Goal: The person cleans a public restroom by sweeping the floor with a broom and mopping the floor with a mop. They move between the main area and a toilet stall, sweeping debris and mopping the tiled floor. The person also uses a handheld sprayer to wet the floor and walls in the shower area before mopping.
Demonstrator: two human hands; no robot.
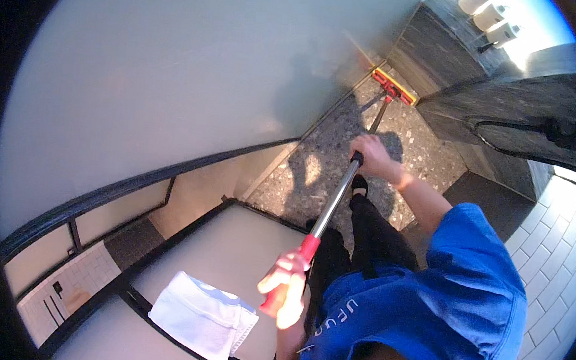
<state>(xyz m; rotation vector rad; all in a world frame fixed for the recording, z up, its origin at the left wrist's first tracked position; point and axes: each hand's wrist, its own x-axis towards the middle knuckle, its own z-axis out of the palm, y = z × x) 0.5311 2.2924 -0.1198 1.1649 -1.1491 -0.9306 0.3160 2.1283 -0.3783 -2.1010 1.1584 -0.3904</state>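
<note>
I hold a long mop (334, 206) with both hands. Its shiny metal pole runs up and away to a flat red and yellow head (394, 87), which lies on the speckled stone floor in the far corner, beside the frosted panel. My left hand (284, 289), brightly lit, is wrapped round the red grip at the near end. Farther along, my right hand (370, 155) grips the pole at a black collar. A folded white cloth (204, 317) hangs over the frame of a frosted door near my left hand.
A large frosted glass panel (176, 74) with dark frames stands at left. Grey stone-look walls (454, 51) close the right side, with dispenser bottles (489, 17) on a ledge and a black hose (501, 150). White tiles (548, 235) line the lower right.
</note>
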